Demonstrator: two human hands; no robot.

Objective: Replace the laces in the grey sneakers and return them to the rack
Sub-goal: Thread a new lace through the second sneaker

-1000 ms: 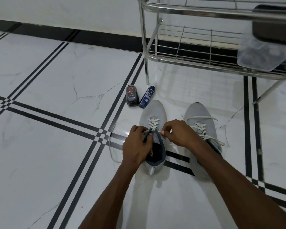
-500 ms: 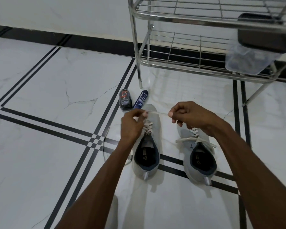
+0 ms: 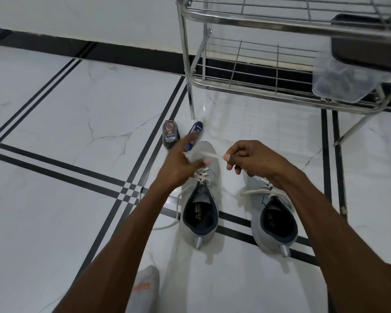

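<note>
Upper left of the frame: white marble floor (image 3: pixel 54 211) with black double lines, and a black skirting strip along the wall. Bottom centre-left: your foot in a grey sock (image 3: pixel 145 288), lettering on it blurred. Centre, just left of the shoes: a dark shoe-polish bottle (image 3: pixel 171 134) with a red ring on its label, lying on the floor, and beside it a blue tube (image 3: pixel 195 132), partly covered by your fingers. Centre: your left hand (image 3: pixel 181 161), motion-blurred, fingers spread and fairly straight over the toe of the left sneaker (image 3: pixel 200 204); whether it is touching the lace cannot be told. That grey sneaker stands on the floor with white lace (image 3: pixel 209 154) threaded through its lower eyelets and a loose length trailing onto the floor at its left. Centre-right: your right hand (image 3: pixel 253 160), fingers curled, pinching the lace end between thumb and forefinger, the lace stretched across above the toe. Right of centre: the right sneaker (image 3: pixel 274 220), also on the floor, its white lace lying loose across the tongue. Upper right: the metal wire rack (image 3: pixel 246 82), with a clear plastic box (image 3: pixel 339 80) on its lower shelf and a dark object above it.
</note>
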